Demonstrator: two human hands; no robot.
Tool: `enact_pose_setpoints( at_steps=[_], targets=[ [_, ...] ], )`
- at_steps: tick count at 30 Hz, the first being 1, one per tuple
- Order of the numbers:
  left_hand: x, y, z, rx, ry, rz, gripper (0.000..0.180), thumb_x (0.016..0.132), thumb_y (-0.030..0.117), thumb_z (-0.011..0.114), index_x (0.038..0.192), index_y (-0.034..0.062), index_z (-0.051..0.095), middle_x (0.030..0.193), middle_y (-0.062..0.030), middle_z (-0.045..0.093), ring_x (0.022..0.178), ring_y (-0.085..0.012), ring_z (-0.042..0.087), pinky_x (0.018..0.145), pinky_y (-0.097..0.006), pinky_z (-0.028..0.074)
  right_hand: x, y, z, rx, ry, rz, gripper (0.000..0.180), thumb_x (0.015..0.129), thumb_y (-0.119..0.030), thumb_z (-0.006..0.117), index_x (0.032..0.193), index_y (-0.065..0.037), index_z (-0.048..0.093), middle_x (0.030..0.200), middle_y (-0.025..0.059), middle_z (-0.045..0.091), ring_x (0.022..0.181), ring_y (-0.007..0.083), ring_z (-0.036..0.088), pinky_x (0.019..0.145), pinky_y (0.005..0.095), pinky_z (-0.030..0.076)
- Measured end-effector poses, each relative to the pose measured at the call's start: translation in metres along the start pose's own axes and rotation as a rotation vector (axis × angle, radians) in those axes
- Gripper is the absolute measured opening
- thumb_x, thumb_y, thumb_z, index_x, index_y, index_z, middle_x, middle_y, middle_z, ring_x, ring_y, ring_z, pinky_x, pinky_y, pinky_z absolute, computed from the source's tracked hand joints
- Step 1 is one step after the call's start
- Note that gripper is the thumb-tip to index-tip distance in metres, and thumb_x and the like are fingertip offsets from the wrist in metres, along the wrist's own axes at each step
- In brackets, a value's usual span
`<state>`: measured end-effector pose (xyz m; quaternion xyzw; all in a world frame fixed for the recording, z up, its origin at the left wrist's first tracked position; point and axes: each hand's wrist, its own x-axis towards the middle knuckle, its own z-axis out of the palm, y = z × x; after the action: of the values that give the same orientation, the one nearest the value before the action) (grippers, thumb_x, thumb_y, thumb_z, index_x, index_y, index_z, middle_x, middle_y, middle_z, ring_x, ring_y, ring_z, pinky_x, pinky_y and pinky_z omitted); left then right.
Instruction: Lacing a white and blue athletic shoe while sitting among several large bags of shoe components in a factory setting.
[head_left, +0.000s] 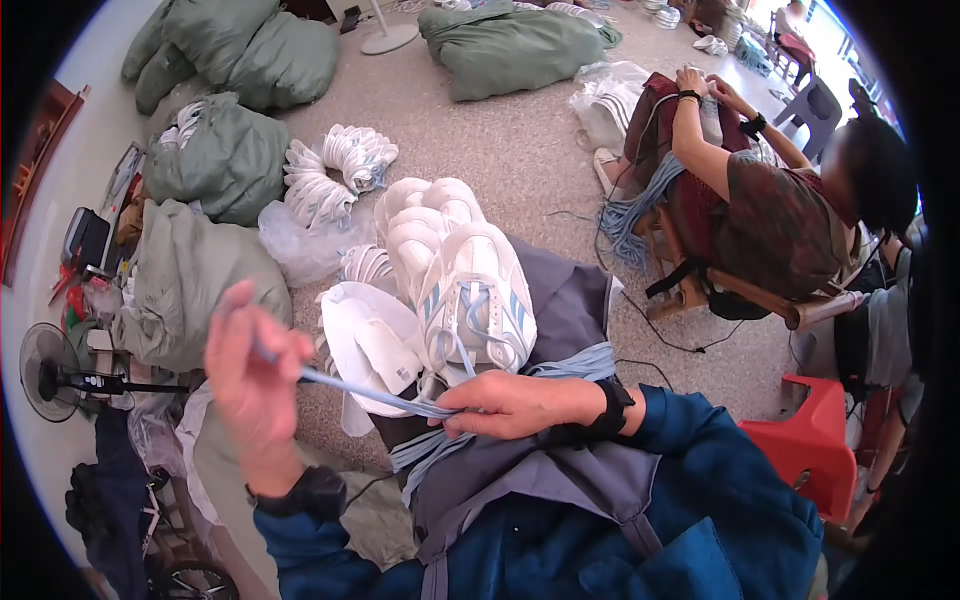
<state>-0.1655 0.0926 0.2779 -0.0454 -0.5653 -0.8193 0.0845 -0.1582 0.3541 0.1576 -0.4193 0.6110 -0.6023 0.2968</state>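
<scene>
Light blue shoelaces (375,396) stretch between my two hands above my lap. My left hand (255,375), raised and blurred, is closed on one end of them. Closed on the other end is my right hand (505,405), thumb and fingers pressed together. Just beyond it a white and blue sneaker (478,310) rests toe away from me, with blue lace across its eyelets. More white sneakers (408,240) are packed behind it. A white shoe piece (365,335) leans at its left. More blue laces (575,362) lie over the grey apron (560,300) on my lap.
White shoe uppers (340,165) lie on the floor ahead, near green sacks (215,160). At left stands a fan (50,375). A seated person (780,210) works at right with blue laces (640,220). Close to my right is a red stool (810,440); dark cables (690,345) cross the floor.
</scene>
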Motion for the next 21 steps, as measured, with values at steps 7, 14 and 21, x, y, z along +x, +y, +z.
enact_pose_setpoints(
  at_steps=[7, 14, 21],
  targets=[
    [-0.059, 0.069, -0.002, 0.187, 0.389, 0.352, 0.033, 0.107, 0.022, 0.042, 0.130, -0.0014, 0.049, 0.101, -0.0090, 0.057, 0.087, -0.0215, 0.056, 0.099, -0.050, 0.046, -0.008, 0.007, 0.008, -0.104, -0.020, -0.080, 0.027, 0.096, -0.013, 0.058, 0.118, 0.002, 0.061, 0.096, 0.0154, 0.067, 0.093, 0.0273, 0.066, 0.084, 0.0363, 0.051],
    [-0.130, 0.187, -0.114, 0.256, 0.166, 0.612, 0.022, 0.106, 0.011, 0.042, 0.120, -0.0067, 0.044, 0.075, -0.0006, 0.031, 0.062, -0.0103, 0.032, 0.077, -0.033, 0.036, -0.028, 0.052, -0.050, -0.121, 0.776, 0.031, 0.018, 0.096, -0.010, 0.057, 0.109, 0.001, 0.064, 0.098, 0.0074, 0.069, 0.093, 0.0141, 0.063, 0.083, 0.0290, 0.050],
    [-0.146, 0.233, -0.199, 0.370, 0.600, 0.816, 0.022, 0.104, 0.009, 0.045, 0.118, -0.0077, 0.049, 0.072, -0.0013, 0.034, 0.057, -0.0114, 0.030, 0.076, -0.030, 0.040, -0.037, 0.077, -0.056, -0.181, 0.767, 0.203, 0.021, 0.096, -0.007, 0.056, 0.114, 0.001, 0.062, 0.099, 0.0071, 0.069, 0.089, 0.0122, 0.062, 0.079, 0.0278, 0.051]
  ],
)
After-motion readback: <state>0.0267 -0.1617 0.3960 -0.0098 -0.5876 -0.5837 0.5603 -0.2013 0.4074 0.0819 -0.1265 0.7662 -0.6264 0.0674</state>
